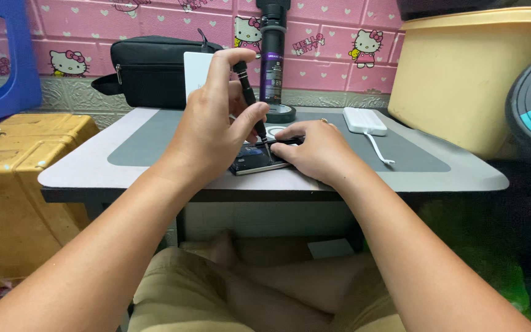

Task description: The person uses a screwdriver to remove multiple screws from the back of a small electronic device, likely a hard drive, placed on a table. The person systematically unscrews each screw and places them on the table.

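My left hand (213, 126) grips a slim black screwdriver (248, 92), held upright with its tip down on an opened phone (258, 161) lying on the small low table (93, 161). My right hand (314, 150) rests flat on the phone's right end, fingers pressing it down; there is a ring on one finger. Much of the phone is hidden under both hands. A grey mat (149, 138) covers the middle of the table beneath the phone.
Behind the hands stand a black zip pouch (149, 71), a white card (196, 71), a tall dark cylinder (273, 55), a roll of black tape (283, 112) and a white power bank with cable (365, 120). Yellow crate (13, 184) left, yellow tub (474, 74) right.
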